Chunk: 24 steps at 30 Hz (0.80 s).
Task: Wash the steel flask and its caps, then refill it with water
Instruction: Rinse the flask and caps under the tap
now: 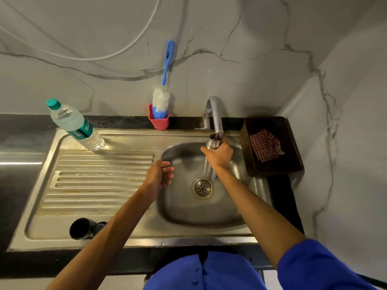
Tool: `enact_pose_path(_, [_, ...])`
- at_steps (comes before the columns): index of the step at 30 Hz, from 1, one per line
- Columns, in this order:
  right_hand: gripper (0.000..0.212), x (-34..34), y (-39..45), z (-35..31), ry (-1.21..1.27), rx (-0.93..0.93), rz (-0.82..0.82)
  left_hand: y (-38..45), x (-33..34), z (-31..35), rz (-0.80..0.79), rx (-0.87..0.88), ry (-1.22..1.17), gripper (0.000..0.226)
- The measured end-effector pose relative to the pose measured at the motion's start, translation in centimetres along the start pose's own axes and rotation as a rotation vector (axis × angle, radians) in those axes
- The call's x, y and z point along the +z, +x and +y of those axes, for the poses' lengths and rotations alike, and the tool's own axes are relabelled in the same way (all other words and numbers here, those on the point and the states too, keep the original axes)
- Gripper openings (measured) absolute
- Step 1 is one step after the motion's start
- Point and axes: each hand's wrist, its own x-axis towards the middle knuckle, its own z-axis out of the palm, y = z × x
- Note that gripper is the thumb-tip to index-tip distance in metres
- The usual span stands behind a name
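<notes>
Water could spill over and splash if the steel flask (213, 141) tips away from the tap (215, 114); a wet flask may slip. The right hand (219, 156) wraps tight round it, holding its open mouth right under the spout, above the sink (182, 212). The left hand (160, 174) hangs loose and holds nothing, well apart. Two dark caps (83, 228), I think, sit by the front edge.

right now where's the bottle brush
In the head view, the bottle brush stands bristles-down in the red holder against the back wall, left of the tap.
</notes>
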Motion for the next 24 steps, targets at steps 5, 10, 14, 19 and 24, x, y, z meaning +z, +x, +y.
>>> enact_pose_path(5, [0.057,-0.3,-0.6,1.0,-0.050,-0.069,-0.012,-0.6,0.7,-0.7,-0.019,0.011,-0.040,0.040])
enact_pose_path(10, [0.056,-0.8,-1.5,1.7,-0.059,-0.088,-0.026,-1.2,1.4,-1.6,-0.045,-0.004,-0.071,0.041])
enact_pose_path(14, [0.057,-2.3,-2.1,1.4,-0.027,-0.083,-0.146,-1.4,1.2,-1.7,-0.050,-0.005,-0.045,0.041])
enact_pose_path(19, [0.056,-6.7,-2.5,1.4,0.056,-0.127,-0.128,-1.7,0.6,-1.9,-0.032,0.129,0.157,0.033])
enact_pose_path(24, [0.058,-5.5,-4.8,4.5,-0.030,-0.097,-0.175,-2.4,1.1,-2.9,-0.080,0.101,0.196,0.039])
